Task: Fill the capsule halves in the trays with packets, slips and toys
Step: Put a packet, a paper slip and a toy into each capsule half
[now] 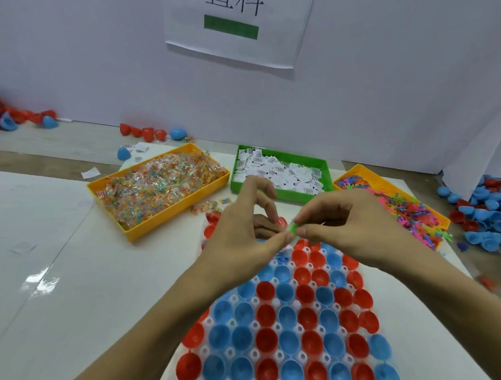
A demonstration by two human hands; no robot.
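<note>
At nine o'clock the white tabletop (55,238) lies bare and glossy, catching a streak of light. Beyond it, at about eleven o'clock, the yellow packet bin (157,185) sits angled toward the worker, likely so that each supply is an easy reach from the middle.

The left hand (241,238) hovers over the far end of the capsule tray (289,329). Its thumb and forefinger pinch one side of a small green toy (293,229), while the other fingers curl loosely above. The right hand (348,225) meets it from three o'clock, its grip closed on the other side of the same piece. Two hands on one tiny toy suggests it is being untangled or turned before it drops into a cup; that is a guess.

At twelve o'clock the green slip bin (281,174) holds white printed slips. At one o'clock a second yellow toy bin (392,201) is heaped with pink and mixed bright toys, a few spilling over its near edge.

The tray reaches from the hands down to six o'clock, with red and blue halves set open side up in rows. The near cups look empty, so the filling seems barely begun here; the far ones are too blurred to judge.

Loose capsule halves (489,217) are piled at three o'clock, with more at ten o'clock against a white partition (106,54) bearing a printed paper sign (236,22).
</note>
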